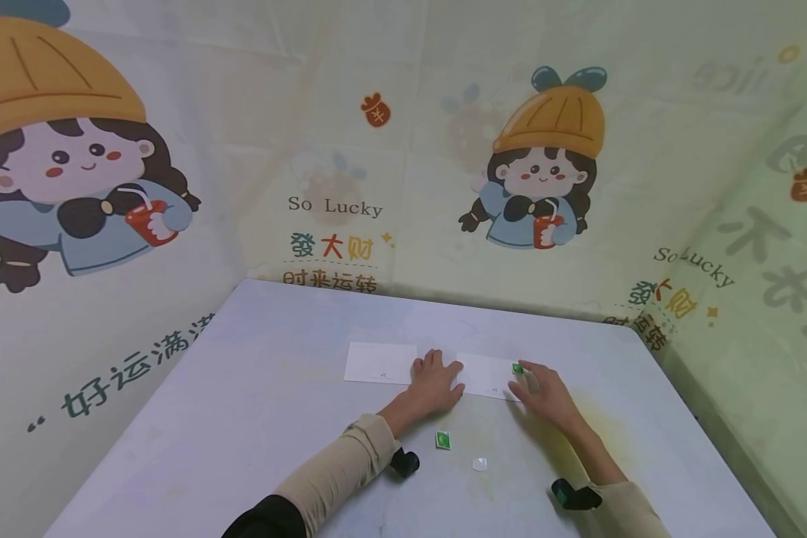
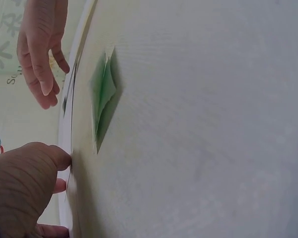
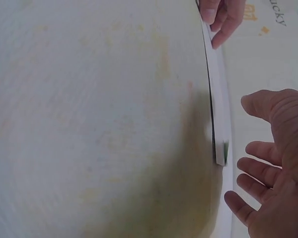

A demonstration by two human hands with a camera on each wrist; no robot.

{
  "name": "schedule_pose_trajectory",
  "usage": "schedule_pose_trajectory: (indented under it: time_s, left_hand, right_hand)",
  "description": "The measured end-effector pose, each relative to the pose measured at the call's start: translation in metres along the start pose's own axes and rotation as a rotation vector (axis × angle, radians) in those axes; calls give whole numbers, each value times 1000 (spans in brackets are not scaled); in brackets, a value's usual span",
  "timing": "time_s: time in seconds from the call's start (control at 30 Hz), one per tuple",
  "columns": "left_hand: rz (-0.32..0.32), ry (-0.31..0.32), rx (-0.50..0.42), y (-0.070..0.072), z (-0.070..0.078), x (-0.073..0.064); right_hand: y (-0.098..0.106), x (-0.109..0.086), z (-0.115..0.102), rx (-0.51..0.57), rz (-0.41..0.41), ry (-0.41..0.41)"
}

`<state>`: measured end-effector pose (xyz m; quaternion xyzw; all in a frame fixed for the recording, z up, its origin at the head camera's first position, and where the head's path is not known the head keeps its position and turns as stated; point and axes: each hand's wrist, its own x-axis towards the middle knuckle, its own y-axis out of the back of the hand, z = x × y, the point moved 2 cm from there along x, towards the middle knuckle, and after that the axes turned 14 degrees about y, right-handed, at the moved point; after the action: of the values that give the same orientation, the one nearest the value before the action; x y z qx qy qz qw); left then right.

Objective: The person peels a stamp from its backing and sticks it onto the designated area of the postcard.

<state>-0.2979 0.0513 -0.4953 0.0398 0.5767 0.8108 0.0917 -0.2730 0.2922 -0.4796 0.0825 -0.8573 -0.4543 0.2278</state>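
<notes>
Two white paper rectangles that look like envelopes lie side by side, the left envelope [image 1: 376, 362] and the right envelope [image 1: 486, 372]. A small green stamp [image 1: 518, 368] sits at the right envelope's upper right corner. My left hand [image 1: 436, 386] spreads its fingers over the gap, fingertips at the facing edges of both envelopes. Just beside the stamped corner, my right hand [image 1: 548, 396] hovers with fingers apart; in the right wrist view nothing is between them. Nearer to me lies another green stamp [image 1: 443, 440], its edges curled up in the left wrist view.
A small whitish scrap [image 1: 480, 464] lies on the white table [image 1: 242, 418] between my forearms. Dark wrist cameras sit at both cuffs. Behind the table's far edge hangs a printed cloth [image 1: 424, 224] with cartoon figures.
</notes>
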Motion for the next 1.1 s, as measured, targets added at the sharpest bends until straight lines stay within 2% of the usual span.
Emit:
schedule_pose_trajectory:
  time_s: [0.17,0.27,0.73,1.1]
  left_hand:
    - [8,-6,23,-2,-1,-1]
    - [11,-5,21,-3,-1,-1]
    - [15,5,31,-1,0,-2]
    - [21,2,33,0,1,-1]
  right_hand:
    - [-6,-1,0,-72,-17,89]
    - [-9,0,-1,-103,-23,115]
    - [-18,3,-1,-150,-173,31]
    - [-22,6,2,-196,-210,17]
